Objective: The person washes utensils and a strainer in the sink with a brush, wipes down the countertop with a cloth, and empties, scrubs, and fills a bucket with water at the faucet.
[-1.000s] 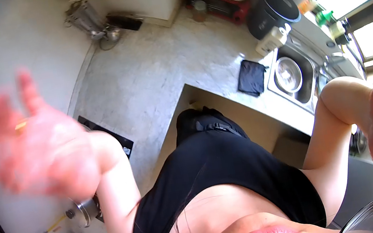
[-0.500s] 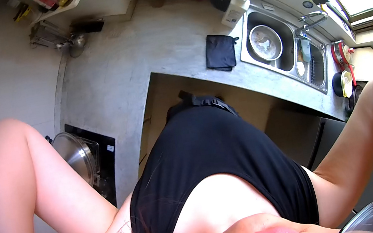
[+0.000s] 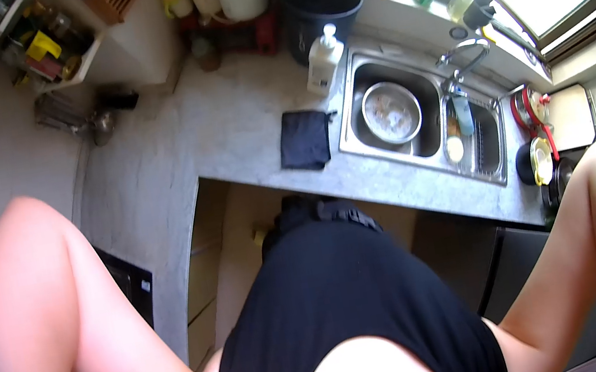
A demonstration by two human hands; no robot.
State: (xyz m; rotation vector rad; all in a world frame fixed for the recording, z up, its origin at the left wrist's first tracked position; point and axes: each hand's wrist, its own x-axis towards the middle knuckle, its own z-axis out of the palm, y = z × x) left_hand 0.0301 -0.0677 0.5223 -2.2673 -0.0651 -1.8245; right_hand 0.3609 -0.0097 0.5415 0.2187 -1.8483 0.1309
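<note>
Both my arms are raised with the elbows bent, and neither hand is in the frame. The left elbow is at the left edge and the right elbow at the right edge, so what the hands hold or touch is hidden. In front of my body, a folded dark cloth (image 3: 304,140) lies on the grey counter (image 3: 226,131). Beside it is a double steel sink (image 3: 354,137). A round metal bowl (image 3: 391,113) sits in the larger basin, and a brush-like item with a pale round end (image 3: 455,149) lies in the smaller one.
A white pump bottle (image 3: 324,62) and a black bucket (image 3: 323,4) stand behind the cloth. The faucet (image 3: 470,59) arches by the window. Red-handled pots (image 3: 529,108) crowd the right end. A black cooktop edge (image 3: 130,281) shows at left, below a shelf (image 3: 88,59).
My view has tilted up, so the counter and sink sit lower and further left. A white jug and more of the shelf have come into view; the lidded pot at left has dropped out.
</note>
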